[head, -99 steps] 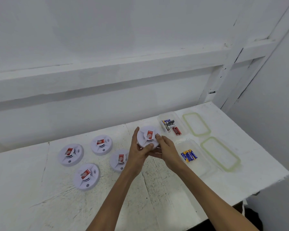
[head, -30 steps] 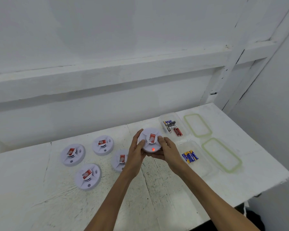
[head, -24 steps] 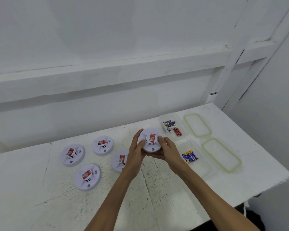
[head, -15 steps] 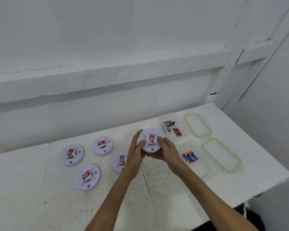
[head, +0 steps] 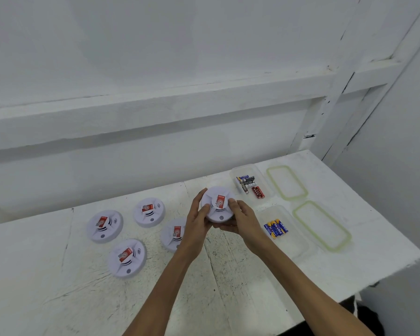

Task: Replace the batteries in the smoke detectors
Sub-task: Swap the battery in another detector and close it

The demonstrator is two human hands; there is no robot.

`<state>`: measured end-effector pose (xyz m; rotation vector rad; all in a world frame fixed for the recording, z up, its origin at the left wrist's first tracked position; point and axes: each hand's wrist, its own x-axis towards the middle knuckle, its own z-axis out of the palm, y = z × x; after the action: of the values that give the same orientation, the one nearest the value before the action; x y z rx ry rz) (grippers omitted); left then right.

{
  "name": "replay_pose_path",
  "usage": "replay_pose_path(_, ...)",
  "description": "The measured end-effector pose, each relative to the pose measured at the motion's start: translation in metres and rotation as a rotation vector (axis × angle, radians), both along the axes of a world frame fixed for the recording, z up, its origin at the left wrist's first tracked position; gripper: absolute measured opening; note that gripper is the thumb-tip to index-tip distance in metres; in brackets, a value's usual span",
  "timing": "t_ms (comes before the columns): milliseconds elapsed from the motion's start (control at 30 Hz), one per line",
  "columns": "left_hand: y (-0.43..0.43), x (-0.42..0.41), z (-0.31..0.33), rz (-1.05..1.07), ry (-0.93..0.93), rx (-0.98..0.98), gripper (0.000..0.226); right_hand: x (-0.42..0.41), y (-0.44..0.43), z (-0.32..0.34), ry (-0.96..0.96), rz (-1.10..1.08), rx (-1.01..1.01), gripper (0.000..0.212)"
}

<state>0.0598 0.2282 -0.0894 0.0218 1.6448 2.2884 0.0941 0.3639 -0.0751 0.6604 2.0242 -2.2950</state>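
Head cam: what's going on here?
A person holds one smoke detector over the table, left hand and right hand gripping its rim. Four other detectors lie to the left. The far tub holds mixed batteries, the near tub blue batteries; lids off.

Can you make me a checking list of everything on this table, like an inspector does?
Surface: white table, scratched and speckled.
Job's things: held smoke detector lifted over the table; four other detectors lying flat at the left, one partly behind the left hand; blue batteries in the near tub; mixed batteries in the far tub.
Clutter: two green-rimmed lids beside the tubs.
Grippers: left hand and right hand both grip the held smoke detector.
Cables: nothing seen.
Surroundings: white wall with a ledge; something dark below the table's right edge, too hidden to name.
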Motion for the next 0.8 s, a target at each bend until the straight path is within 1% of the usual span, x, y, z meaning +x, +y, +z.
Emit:
replay_pose_path(133, 0.0003, -0.0017, -0.0004, -0.004, -0.009, 0.008, 0.045, -0.0016, 0.0000, -0.0011, -0.001, 0.004, 0.014, 0.039)
replay_pose_path(367, 0.0000, -0.0020, 0.0018, -0.001, -0.006, 0.015, 0.041, -0.0023, 0.0008, -0.0011, 0.002, 0.000, 0.002, 0.038)
replay_pose_path(800, 0.0000, -0.0015, 0.0012, 0.001, -0.025, 0.038, 0.042, -0.0028, 0.0012, -0.0022, 0.000, 0.004, -0.002, 0.039)
